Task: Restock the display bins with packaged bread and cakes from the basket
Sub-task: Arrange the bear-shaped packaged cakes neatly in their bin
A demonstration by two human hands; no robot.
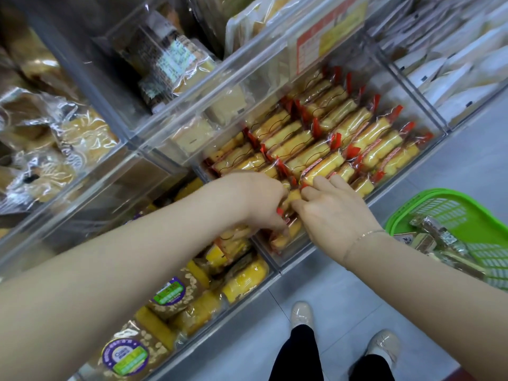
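left hand (261, 199) pinches cake packet (292, 198) | right hand (334, 213) grips it too | labels unreadable

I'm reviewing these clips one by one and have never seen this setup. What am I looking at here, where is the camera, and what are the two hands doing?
There is no machine here: a person wears a wide-angle camera on the head, looking down at their own arms and feet. The left hand and the right hand meet at the front of a clear display bin packed with rows of yellow cakes in red-edged wrappers. Their fingers pinch one such small cake pack between them at the bin's front edge. At the right, on the floor, stands a green basket holding more wrapped goods. Other bins around it hold bagged bread.
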